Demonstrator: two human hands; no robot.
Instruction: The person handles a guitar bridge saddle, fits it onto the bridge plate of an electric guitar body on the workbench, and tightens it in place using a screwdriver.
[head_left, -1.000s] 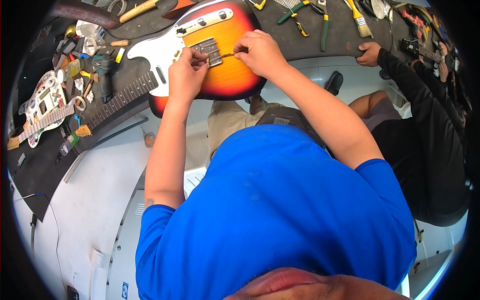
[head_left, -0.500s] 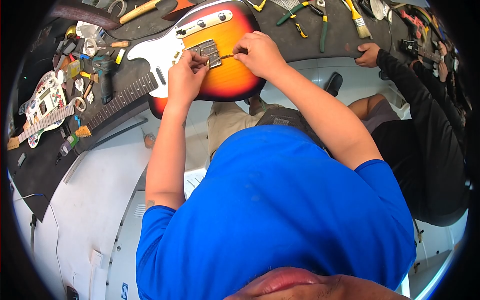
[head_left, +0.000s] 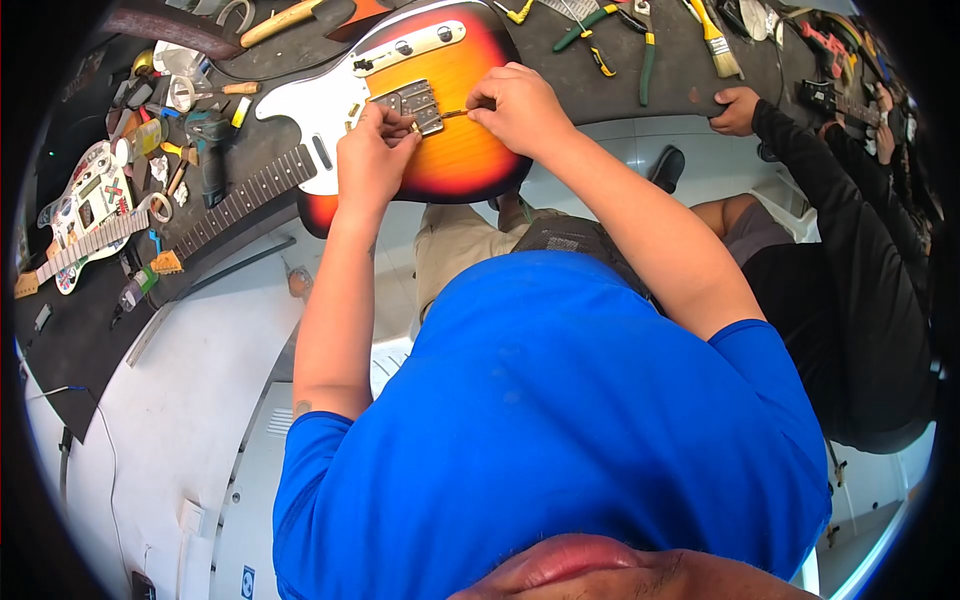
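Observation:
A sunburst electric guitar (head_left: 455,160) with a white pickguard (head_left: 315,105) lies on the dark workbench, its neck (head_left: 245,202) pointing down to the left. At the metal bridge (head_left: 424,105), my left hand (head_left: 372,150) is closed, fingertips pinched at the bridge's left edge on something too small to name. My right hand (head_left: 518,105) pinches a thin, dark rod-like tool (head_left: 456,113), whose far end reaches the bridge's right edge. Above the bridge is the control plate (head_left: 410,47) with its knobs.
Another guitar (head_left: 90,215), covered in stickers, lies at the left beside a drill (head_left: 208,150) and mixed tools. Pliers (head_left: 647,60) and a paintbrush (head_left: 716,45) lie at the upper right. Beyond them a co-worker's hand (head_left: 736,111) rests at the bench edge.
Both hands keep nearly the same place and grip. My left forearm has shifted very slightly to the right.

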